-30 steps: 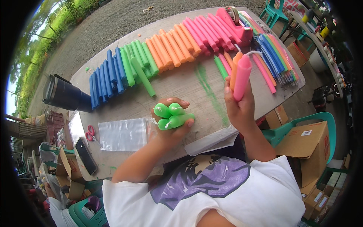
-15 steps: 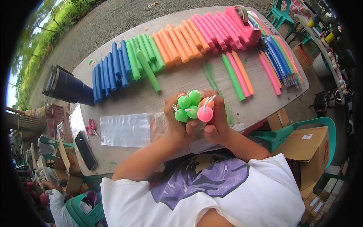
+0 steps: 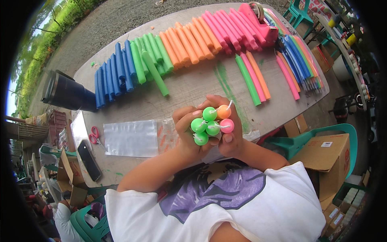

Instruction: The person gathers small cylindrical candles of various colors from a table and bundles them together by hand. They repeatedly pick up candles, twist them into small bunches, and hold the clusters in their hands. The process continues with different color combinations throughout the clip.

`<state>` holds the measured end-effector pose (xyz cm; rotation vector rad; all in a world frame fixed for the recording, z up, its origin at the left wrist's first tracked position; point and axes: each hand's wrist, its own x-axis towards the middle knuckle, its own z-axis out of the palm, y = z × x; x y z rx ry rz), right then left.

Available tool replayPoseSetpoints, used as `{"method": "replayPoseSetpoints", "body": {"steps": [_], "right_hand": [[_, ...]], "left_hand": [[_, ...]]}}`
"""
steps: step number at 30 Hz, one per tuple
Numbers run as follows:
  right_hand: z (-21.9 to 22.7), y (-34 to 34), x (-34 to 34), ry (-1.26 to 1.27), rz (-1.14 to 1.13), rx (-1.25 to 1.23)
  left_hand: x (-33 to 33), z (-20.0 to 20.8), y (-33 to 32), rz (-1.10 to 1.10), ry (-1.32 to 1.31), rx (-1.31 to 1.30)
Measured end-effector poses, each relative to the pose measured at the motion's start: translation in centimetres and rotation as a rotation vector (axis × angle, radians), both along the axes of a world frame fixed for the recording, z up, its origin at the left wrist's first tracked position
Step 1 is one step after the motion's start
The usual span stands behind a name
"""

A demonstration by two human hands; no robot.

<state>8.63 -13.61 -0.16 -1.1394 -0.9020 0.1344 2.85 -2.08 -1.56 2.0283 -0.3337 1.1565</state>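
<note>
Both hands are closed around a bundle of candles held above the near side of the table, wick ends facing up toward me. My left hand (image 3: 188, 130) wraps the left side, where several green candles (image 3: 210, 113) show. My right hand (image 3: 233, 141) grips the right side, around an orange candle (image 3: 224, 111) and a pink candle (image 3: 227, 125). White wicks stick out of the tips; the candles' lengths are hidden below. Beyond the hands stand rows of blue candles (image 3: 115, 76), green candles (image 3: 150, 52), orange candles (image 3: 187, 44) and pink candles (image 3: 234, 28).
Left on the table (image 3: 133, 109) are a dark tumbler (image 3: 68, 90), red scissors (image 3: 94, 135), a black phone (image 3: 89, 160) and clear plastic bags (image 3: 131, 138). A pink tape dispenser (image 3: 264, 26) and wrapped candle packs (image 3: 300, 60) lie far right. A cardboard box (image 3: 322, 153) stands beside me.
The bundle has turned slightly in my hands, so the tips sit in a different arrangement, with the orange and pink ones shifted right. My fingers have regripped around it.
</note>
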Motion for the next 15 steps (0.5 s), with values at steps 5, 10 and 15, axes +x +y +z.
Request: {"method": "replayPoseSetpoints", "body": {"steps": [5,10,15], "right_hand": [[0.02,0.26,0.29,0.044,0.002,0.021],[-0.23,0.08,0.20,0.075,0.023,0.010],[-0.33,-0.15,0.45,0.032,-0.005,-0.047]], "left_hand": [[0.05,-0.19,-0.06,-0.082,0.017,-0.063],[0.31,-0.48,-0.37,-0.163,0.016,-0.188],[0.56,-0.52,-0.31,-0.191,0.018,-0.224]]}}
